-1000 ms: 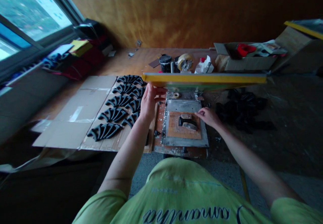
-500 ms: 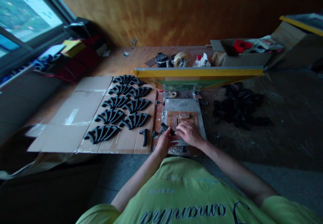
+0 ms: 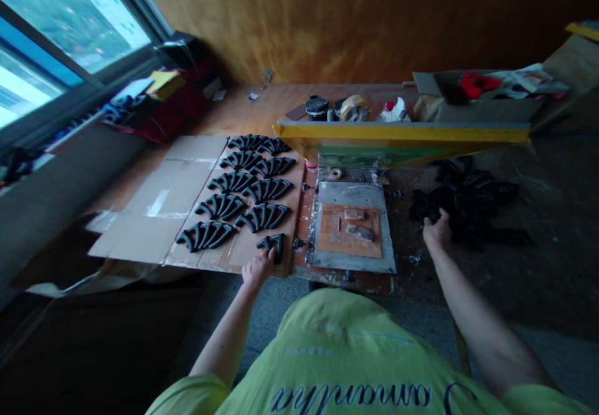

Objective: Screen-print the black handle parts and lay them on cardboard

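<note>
My left hand rests at the near edge of the cardboard sheet, its fingertips on a small black curved piece. Several rows of matching black pieces lie in fan-like groups beyond it. My right hand reaches out to the right, touching the edge of a loose heap of black pieces on the floor. Nothing shows in its fingers.
Between my hands sits a metal plate with an orange board and small blocks. A yellow-edged hinged frame stands raised above it. Behind are a tape roll, a black tin and a cardboard box holding something red.
My hands have parted from the plate: the left moved to the cardboard, the right out to the heap. A second black piece now lies with the single piece near the cardboard's edge.
</note>
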`<action>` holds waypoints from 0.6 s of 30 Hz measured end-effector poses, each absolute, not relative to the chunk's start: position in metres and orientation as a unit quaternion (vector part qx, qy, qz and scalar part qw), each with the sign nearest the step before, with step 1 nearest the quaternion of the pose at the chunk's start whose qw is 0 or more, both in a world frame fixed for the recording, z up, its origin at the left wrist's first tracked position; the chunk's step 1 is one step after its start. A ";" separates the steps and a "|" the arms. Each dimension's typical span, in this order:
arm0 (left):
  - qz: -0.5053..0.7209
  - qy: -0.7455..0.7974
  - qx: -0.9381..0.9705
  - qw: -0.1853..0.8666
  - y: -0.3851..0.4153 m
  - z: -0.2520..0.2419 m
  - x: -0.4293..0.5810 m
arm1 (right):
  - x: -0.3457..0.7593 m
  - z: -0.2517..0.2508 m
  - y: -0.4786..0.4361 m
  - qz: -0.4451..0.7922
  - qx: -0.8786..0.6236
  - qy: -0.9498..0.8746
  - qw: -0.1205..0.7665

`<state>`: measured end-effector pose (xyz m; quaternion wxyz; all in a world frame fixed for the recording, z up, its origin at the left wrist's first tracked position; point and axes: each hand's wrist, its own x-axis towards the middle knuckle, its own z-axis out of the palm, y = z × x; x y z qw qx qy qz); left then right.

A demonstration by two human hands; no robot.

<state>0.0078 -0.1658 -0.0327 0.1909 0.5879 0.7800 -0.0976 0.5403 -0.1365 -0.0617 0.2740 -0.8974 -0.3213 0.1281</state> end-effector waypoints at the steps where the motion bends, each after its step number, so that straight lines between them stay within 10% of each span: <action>1: -0.110 0.784 0.580 0.191 -0.158 -0.028 0.007 | 0.531 -0.058 -0.138 0.127 -0.876 -0.363 0.290; 12: 0.479 0.516 0.581 0.408 -0.034 0.130 0.125 | 0.380 -0.022 -0.118 0.046 -0.526 -0.830 0.179; 18: 0.540 0.444 0.515 0.496 -0.057 0.156 0.142 | 0.406 -0.010 -0.119 0.048 -0.546 -0.818 0.174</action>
